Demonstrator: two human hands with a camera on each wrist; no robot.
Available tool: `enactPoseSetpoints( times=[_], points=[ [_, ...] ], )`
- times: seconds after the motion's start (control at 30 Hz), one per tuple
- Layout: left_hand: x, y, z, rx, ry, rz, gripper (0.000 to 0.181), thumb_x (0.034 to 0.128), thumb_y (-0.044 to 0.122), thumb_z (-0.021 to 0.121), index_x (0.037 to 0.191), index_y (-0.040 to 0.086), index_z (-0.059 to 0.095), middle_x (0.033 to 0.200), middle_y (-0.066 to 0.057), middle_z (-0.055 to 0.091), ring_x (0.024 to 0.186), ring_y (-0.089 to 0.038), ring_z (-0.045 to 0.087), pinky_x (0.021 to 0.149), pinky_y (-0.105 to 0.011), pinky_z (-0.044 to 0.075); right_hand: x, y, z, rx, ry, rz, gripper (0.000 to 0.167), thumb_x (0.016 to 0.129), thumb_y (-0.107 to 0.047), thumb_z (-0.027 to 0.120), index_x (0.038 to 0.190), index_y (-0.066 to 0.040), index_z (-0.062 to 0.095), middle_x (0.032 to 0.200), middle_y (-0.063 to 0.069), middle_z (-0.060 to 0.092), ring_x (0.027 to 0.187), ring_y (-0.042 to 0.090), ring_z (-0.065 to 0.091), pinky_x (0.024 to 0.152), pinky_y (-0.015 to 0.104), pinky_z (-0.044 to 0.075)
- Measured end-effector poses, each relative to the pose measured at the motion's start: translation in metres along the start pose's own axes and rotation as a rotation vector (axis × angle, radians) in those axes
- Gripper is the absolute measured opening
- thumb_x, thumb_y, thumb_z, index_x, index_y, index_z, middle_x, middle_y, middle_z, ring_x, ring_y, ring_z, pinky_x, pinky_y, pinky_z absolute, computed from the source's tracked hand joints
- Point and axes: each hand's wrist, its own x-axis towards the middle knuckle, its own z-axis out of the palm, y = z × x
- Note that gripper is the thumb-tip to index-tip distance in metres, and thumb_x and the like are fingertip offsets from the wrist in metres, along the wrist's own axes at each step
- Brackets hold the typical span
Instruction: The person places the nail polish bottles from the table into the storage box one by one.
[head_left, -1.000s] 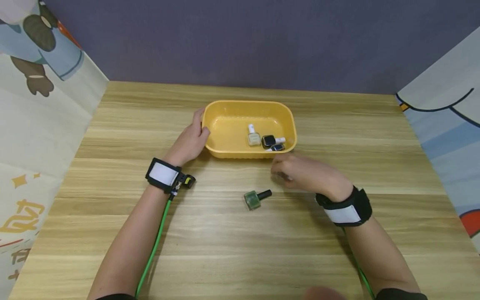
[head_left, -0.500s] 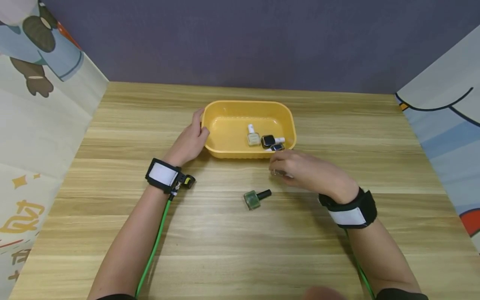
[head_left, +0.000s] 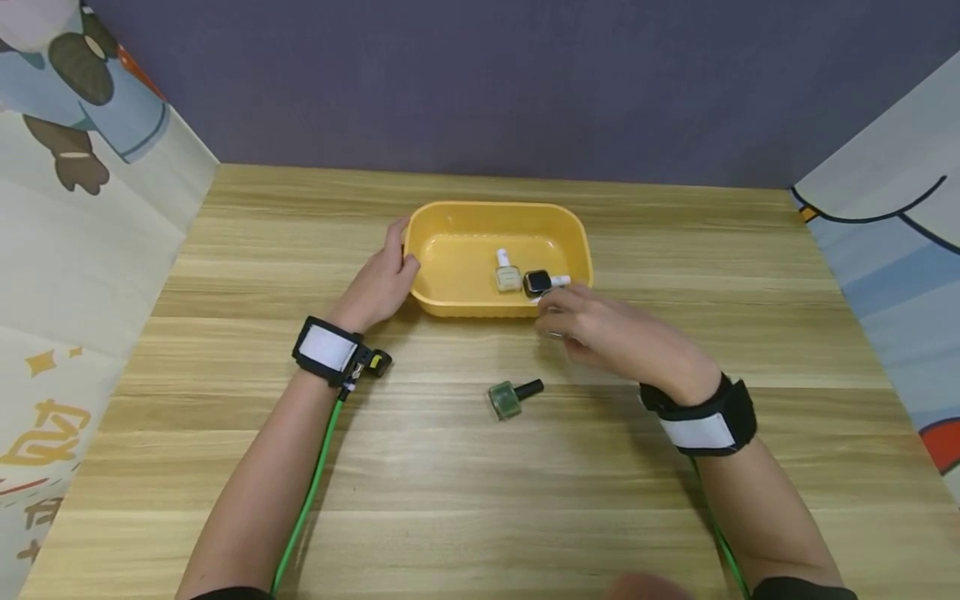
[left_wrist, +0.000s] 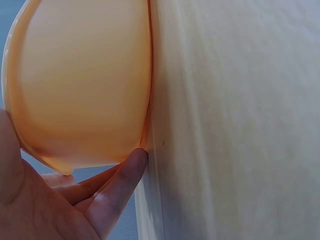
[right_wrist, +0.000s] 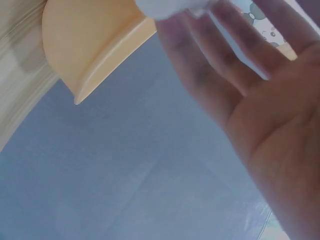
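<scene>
At its left end, the yellow basket [head_left: 457,304] is gripped by my left hand [head_left: 377,286]; the left wrist view has the fingers [left_wrist: 112,192] against its outer wall [left_wrist: 85,85]. My right hand [head_left: 618,337] pinches a small glassy bottle [head_left: 555,335], mostly hidden by the fingers, at the basket's front right rim. In the right wrist view a pale, blurred object [right_wrist: 165,7] is at the fingertips. Inside the basket lie a pale bottle [head_left: 507,277] and a dark bottle [head_left: 537,283] with white caps; another is mostly covered by my right hand.
A green bottle [head_left: 505,401] with a black cap lies on the wooden table [head_left: 450,500] in front of the basket. Behind the table stands a dark blue-grey panel [head_left: 480,92], with printed sheets at both sides.
My right hand has risen slightly toward the basket's front right rim with the small bottle, now covering part of the bottles inside. My left hand and the basket have stayed in place.
</scene>
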Motion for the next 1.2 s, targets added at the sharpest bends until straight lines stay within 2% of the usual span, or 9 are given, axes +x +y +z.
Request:
enactPoseSetpoints(
  times=[0.27, 0.47, 0.67, 0.87, 1.2],
  points=[
    [0.001, 0.000, 0.000, 0.004, 0.001, -0.003, 0.061, 0.1050, 0.025, 0.031, 0.159, 0.015, 0.006, 0.143, -0.022, 0.051, 0.085, -0.027, 0.058, 0.072, -0.037, 0.046, 0.000, 0.005, 0.000, 0.004, 0.097, 0.027, 0.039, 0.084, 0.006, 0.070, 0.121, -0.007, 0.069, 0.128, 0.013, 0.060, 0.115, 0.028, 0.056, 0.087, 0.038, 0.054],
    [0.001, 0.001, 0.000, 0.001, -0.004, -0.004, 0.061, 0.1052, 0.025, 0.031, 0.159, 0.015, 0.005, 0.139, -0.021, 0.054, 0.081, -0.026, 0.058, 0.070, -0.037, 0.046, 0.000, 0.010, 0.001, -0.020, 0.150, 0.043, 0.036, 0.085, 0.004, 0.074, 0.119, -0.007, 0.069, 0.132, 0.014, 0.059, 0.120, 0.029, 0.056, 0.092, 0.039, 0.054],
    [0.000, 0.002, 0.000, 0.001, -0.007, -0.007, 0.061, 0.1050, 0.025, 0.030, 0.159, 0.014, 0.005, 0.137, -0.022, 0.054, 0.078, -0.027, 0.057, 0.069, -0.037, 0.047, 0.002, 0.015, 0.004, -0.017, 0.193, 0.025, 0.037, 0.083, 0.008, 0.072, 0.118, -0.004, 0.068, 0.131, 0.017, 0.058, 0.119, 0.032, 0.056, 0.092, 0.043, 0.054],
    [-0.001, 0.002, 0.000, 0.002, -0.003, 0.000, 0.061, 0.1047, 0.025, 0.031, 0.159, 0.014, 0.006, 0.135, -0.022, 0.056, 0.081, -0.028, 0.057, 0.072, -0.038, 0.046, 0.003, 0.020, 0.008, -0.032, 0.206, 0.048, 0.046, 0.082, 0.010, 0.072, 0.125, -0.006, 0.066, 0.135, 0.019, 0.056, 0.122, 0.034, 0.054, 0.091, 0.044, 0.054],
    [0.000, 0.001, 0.000, 0.008, -0.001, 0.001, 0.060, 0.1051, 0.025, 0.030, 0.159, 0.015, 0.005, 0.141, -0.022, 0.052, 0.085, -0.028, 0.058, 0.073, -0.038, 0.046, 0.008, 0.025, 0.012, -0.064, 0.205, 0.077, 0.052, 0.085, 0.016, 0.064, 0.132, -0.008, 0.061, 0.143, 0.019, 0.049, 0.132, 0.036, 0.047, 0.099, 0.049, 0.049]
  ],
)
